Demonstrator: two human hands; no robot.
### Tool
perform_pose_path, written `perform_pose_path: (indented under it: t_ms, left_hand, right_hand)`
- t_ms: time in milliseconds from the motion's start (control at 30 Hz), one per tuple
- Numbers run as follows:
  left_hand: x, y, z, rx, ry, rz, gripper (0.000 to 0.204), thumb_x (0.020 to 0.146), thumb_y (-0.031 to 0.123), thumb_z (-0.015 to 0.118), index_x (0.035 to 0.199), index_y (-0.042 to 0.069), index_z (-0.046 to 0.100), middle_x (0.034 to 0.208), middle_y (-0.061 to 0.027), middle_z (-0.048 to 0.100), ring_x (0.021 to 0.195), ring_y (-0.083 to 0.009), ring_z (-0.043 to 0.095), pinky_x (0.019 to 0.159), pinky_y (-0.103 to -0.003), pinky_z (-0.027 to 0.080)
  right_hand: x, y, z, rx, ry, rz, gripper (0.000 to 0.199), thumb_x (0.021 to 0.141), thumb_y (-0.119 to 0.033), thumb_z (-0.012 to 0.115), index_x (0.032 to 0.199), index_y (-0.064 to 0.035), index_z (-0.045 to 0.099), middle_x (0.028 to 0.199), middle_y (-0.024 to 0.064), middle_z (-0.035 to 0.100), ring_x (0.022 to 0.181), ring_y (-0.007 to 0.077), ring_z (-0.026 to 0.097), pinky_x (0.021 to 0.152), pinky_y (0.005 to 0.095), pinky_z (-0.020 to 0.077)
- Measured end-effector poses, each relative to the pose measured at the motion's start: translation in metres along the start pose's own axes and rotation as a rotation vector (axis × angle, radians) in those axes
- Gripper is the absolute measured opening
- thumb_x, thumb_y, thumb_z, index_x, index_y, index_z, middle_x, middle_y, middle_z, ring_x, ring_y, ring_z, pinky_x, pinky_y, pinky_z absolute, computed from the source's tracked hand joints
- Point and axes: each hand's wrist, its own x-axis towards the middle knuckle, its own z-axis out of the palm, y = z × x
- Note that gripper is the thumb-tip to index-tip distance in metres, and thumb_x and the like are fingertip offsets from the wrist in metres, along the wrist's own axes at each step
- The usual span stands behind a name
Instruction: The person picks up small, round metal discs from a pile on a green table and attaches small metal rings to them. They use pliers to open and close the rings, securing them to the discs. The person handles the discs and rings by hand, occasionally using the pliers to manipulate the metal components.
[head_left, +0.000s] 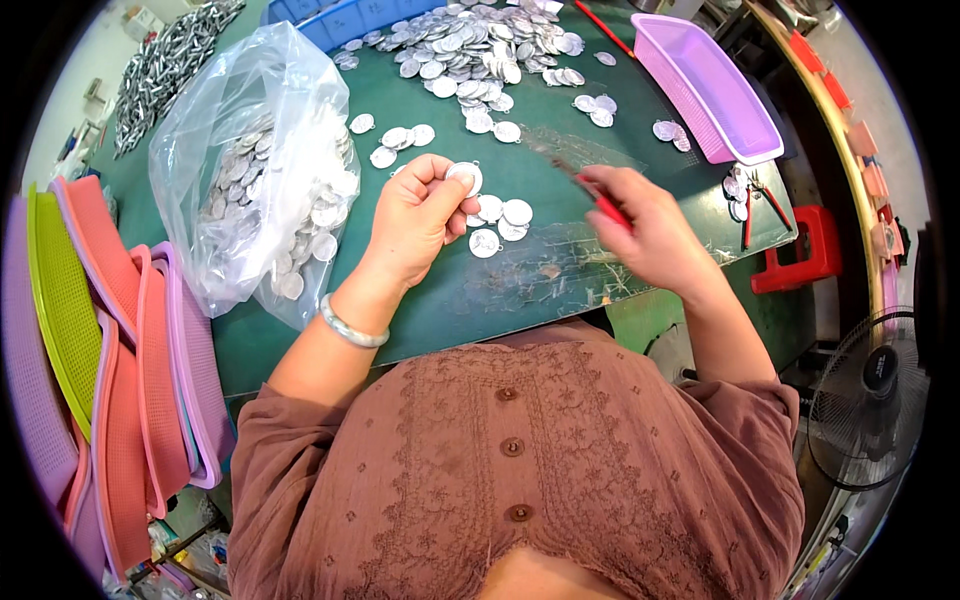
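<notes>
Between thumb and fingers, my left hand (420, 210) pinches a round silver medallion (464, 178) with a small loop at its top. My right hand (640, 225) is closed around red-handled pliers (606, 205); their metal jaws point up and left, blurred, apart from the medallion. A few loose medallions (485, 242) lie on the green tabletop just below and right of my left hand. More lie in small groups beyond it, and a large heap of medallions (470, 50) spreads at the far middle. To the left, a clear plastic bag (230, 100) holds many more.
A purple basket (705, 90) stands at the far right, near another pair of red-handled pliers (768, 200). Small metal parts (165, 70) are piled far left, beside a blue tray (350, 22). Stacked colored baskets (120, 400) flank me left; a red stool (805, 252) and fan (870, 400) stand right.
</notes>
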Motion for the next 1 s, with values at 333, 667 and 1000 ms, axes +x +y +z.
perform_pose_path:
  t_ms: [333, 667, 1000]
  left_hand:
    - [-0.003, 0.005, -0.001, -0.057, 0.073, 0.032, 0.010, 0.080, 0.014, 0.057, 0.085, 0.004, 0.057, 0.063, -0.0012, 0.056, 0.049, -0.0033, 0.045, 0.044, -0.015, 0.034]
    - [-0.001, 0.005, -0.001, -0.098, 0.095, -0.025, 0.010, 0.078, 0.012, 0.057, 0.084, 0.003, 0.057, 0.063, -0.0016, 0.055, 0.047, -0.0039, 0.045, 0.042, -0.016, 0.034]
    - [0.002, 0.004, -0.004, -0.069, 0.029, -0.069, 0.007, 0.081, 0.012, 0.055, 0.080, 0.006, 0.055, 0.060, 0.0007, 0.054, 0.046, -0.0032, 0.044, 0.040, -0.015, 0.031]
  right_hand:
    - [0.021, -0.023, 0.024, 0.188, -0.151, 0.065, 0.029, 0.075, -0.016, 0.054, 0.097, 0.0021, 0.053, 0.081, 0.0198, 0.056, 0.075, 0.0345, 0.055, 0.066, 0.0373, 0.0434]
    - [0.021, -0.023, 0.030, 0.272, -0.190, 0.156, 0.027, 0.076, -0.016, 0.053, 0.096, 0.0020, 0.053, 0.081, 0.0203, 0.056, 0.075, 0.0350, 0.055, 0.067, 0.0374, 0.0436]
    - [0.021, -0.023, 0.036, 0.196, -0.166, 0.116, 0.025, 0.077, -0.013, 0.052, 0.096, 0.0023, 0.052, 0.083, 0.0197, 0.056, 0.076, 0.0333, 0.055, 0.069, 0.0359, 0.0434]
